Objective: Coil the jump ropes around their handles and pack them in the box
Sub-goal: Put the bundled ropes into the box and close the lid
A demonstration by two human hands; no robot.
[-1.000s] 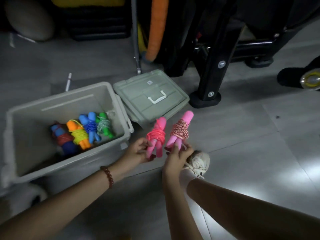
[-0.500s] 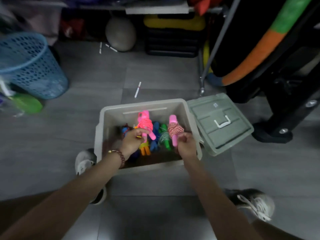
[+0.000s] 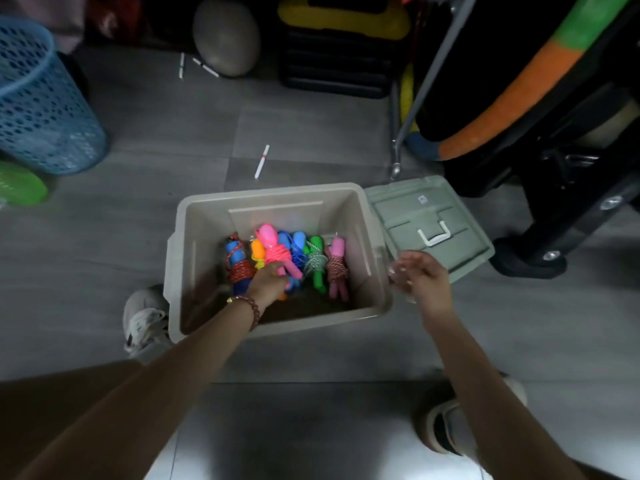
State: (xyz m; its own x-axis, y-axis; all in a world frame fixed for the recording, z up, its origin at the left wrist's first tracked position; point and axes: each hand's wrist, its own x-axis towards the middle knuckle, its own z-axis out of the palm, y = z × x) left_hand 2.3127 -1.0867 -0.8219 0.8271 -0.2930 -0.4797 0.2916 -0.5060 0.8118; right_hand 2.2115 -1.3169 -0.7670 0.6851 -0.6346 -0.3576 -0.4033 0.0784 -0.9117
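1. Beige plastic storage box (image 3: 173,271) sits open on the grey tile floor (image 3: 138,209). Its grey-green lid (image 3: 398,220) lies flat, touching the right rim.
2. Around it: blue perforated basket (image 3: 38,109) far left, grey ball (image 3: 225,36) and black-and-yellow case (image 3: 341,46) at the back, white stick (image 3: 261,161) on the floor behind the box, metal pole (image 3: 426,81) and black frame foot (image 3: 533,261) to the right.
3. Inside, in a row: blue-handled bundle with red rope (image 3: 237,265), orange bundle (image 3: 257,252), blue bundle (image 3: 298,247), green bundle (image 3: 316,261), pink-handled bundle with red-and-white rope (image 3: 336,268) at the right end.
4. Left hand (image 3: 268,280) is down in the box, gripping the neon pink bundle (image 3: 273,251) by its lower end. Hand and wrist cover the near ends of the orange and blue bundles.
5. Right hand (image 3: 420,275) is empty with fingers spread and motion-blurred, over the box's right rim and the lid edge.
6. Versus 0.5 s ago: the right hand held the red-and-white bundle above the box. That bundle now lies inside, released. The left hand has gone lower with the same grip.
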